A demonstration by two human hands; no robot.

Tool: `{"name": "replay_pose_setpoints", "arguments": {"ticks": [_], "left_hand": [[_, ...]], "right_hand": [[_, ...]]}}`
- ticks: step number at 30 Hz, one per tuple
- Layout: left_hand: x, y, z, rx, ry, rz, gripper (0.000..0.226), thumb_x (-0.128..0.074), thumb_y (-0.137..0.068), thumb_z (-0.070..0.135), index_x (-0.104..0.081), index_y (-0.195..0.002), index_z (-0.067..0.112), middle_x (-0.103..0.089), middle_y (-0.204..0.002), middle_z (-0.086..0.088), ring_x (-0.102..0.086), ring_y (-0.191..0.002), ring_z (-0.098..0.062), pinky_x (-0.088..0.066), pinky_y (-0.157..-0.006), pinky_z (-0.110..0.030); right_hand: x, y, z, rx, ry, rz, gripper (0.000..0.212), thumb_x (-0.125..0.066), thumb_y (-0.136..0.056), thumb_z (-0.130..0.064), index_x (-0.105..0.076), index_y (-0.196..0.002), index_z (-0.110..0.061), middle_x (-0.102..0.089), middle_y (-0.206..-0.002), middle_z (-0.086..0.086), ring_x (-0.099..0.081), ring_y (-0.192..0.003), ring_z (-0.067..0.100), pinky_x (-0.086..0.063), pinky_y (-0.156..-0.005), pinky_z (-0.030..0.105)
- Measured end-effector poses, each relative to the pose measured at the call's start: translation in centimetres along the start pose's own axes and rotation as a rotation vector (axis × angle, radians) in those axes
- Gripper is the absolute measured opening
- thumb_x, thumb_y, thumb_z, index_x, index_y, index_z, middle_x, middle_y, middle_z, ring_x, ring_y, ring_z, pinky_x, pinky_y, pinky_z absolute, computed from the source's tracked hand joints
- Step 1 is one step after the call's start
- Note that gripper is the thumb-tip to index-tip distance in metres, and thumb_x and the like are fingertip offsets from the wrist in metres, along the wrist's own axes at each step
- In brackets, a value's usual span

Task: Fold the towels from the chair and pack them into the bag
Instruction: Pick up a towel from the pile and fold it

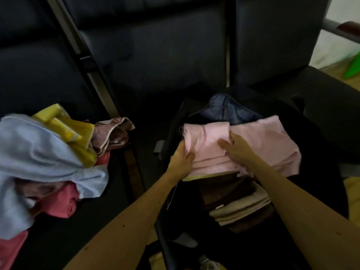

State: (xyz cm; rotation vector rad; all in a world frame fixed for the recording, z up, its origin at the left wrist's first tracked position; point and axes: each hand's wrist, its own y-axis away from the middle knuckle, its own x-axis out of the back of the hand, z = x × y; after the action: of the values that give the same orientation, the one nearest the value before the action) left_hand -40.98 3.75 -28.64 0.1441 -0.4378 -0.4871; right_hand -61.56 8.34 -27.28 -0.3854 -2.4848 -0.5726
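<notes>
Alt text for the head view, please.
The left hand grips and the right hand presses a folded pink towel over an open black bag holding brown towels. Unfolded towels lie piled at left.

Dim light. Row of dark padded chairs (155,45) fills the view, with metal frame bars (93,75) between the seats. Far right: armrest with reddish-brown pad (348,29), yellowish floor (351,193), bright green object (353,68) at the edge.
</notes>
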Motion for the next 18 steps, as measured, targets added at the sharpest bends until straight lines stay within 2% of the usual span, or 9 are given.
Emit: {"name": "replay_pose_setpoints", "arguments": {"ticks": [2,5,8,10,12,15,18], "left_hand": [[-0.4,-0.1,-0.2,0.038,-0.017,0.027,0.057,-0.054,-0.099,0.009,-0.032,-0.152,0.014,-0.049,-0.142,-0.003,-0.045,-0.134,-0.023,-0.035,-0.11,-0.029],[-0.7,0.2,-0.2,0.102,-0.021,0.062,0.06,-0.055,-0.097,0.011,-0.031,-0.152,0.012,-0.048,-0.147,-0.009,-0.046,-0.134,-0.028,-0.037,-0.112,-0.036],[-0.1,1.2,0.6,0.215,0.024,0.055,0.054,-0.053,-0.099,0.02,-0.036,-0.15,0.012,-0.051,-0.143,-0.011,-0.05,-0.129,-0.031,-0.042,-0.11,-0.042],[0.5,2.5,1.6,0.247,0.087,0.03,0.046,-0.049,-0.103,0.029,-0.041,-0.145,0.012,-0.055,-0.137,-0.011,-0.055,-0.122,-0.029,-0.046,-0.105,-0.042],[2.1,4.6,2.8,0.206,0.091,0.036,0.044,-0.05,-0.102,0.034,-0.048,-0.14,0.012,-0.059,-0.131,-0.009,-0.058,-0.115,-0.025,-0.049,-0.1,-0.039],[6.6,10.1,3.7,0.117,0.154,0.104,0.029,-0.052,-0.102,0.034,-0.058,-0.126,0.02,-0.065,-0.115,-0.003,-0.063,-0.105,-0.021,-0.053,-0.092,-0.038],[11.5,16.9,3.2,0.126,0.434,0.141,0.022,-0.049,-0.104,0.028,-0.063,-0.112,0.014,-0.07,-0.093,-0.002,-0.068,-0.082,-0.017,-0.055,-0.07,-0.032]], "right_hand": [[-0.3,-0.4,0.1,-0.006,0.036,0.016,0.072,-0.058,-0.096,-0.043,-0.031,-0.153,-0.008,-0.039,-0.153,0.015,-0.04,-0.137,0.033,-0.031,-0.111,0.037],[-0.4,-0.3,0.2,-0.003,0.051,0.062,0.068,-0.055,-0.096,-0.048,-0.038,-0.149,-0.009,-0.044,-0.149,0.016,-0.045,-0.132,0.036,-0.035,-0.11,0.041],[-0.1,1.8,-0.7,-0.017,0.035,0.107,0.064,-0.042,-0.097,-0.059,-0.045,-0.143,-0.015,-0.053,-0.139,0.017,-0.053,-0.121,0.039,-0.041,-0.106,0.049],[0.1,3.9,-1.4,-0.028,0.046,0.12,0.063,-0.041,-0.098,-0.057,-0.04,-0.147,-0.017,-0.05,-0.143,0.017,-0.05,-0.125,0.038,-0.038,-0.107,0.044],[0.1,6.7,-2.6,0.018,0.048,0.173,0.058,-0.046,-0.098,-0.052,-0.043,-0.144,-0.017,-0.05,-0.142,0.017,-0.051,-0.123,0.035,-0.038,-0.103,0.039],[-1.5,12.8,-6.2,0.134,-0.083,0.237,0.037,-0.053,-0.098,-0.044,-0.062,-0.121,-0.016,-0.064,-0.117,0.009,-0.059,-0.106,0.025,-0.041,-0.09,0.029],[-5.6,20.1,-9.0,0.183,-0.326,0.233,0.016,-0.057,-0.099,-0.026,-0.064,-0.1,-0.012,-0.069,-0.087,0.004,-0.064,-0.086,0.02,-0.046,-0.079,0.025]]}}
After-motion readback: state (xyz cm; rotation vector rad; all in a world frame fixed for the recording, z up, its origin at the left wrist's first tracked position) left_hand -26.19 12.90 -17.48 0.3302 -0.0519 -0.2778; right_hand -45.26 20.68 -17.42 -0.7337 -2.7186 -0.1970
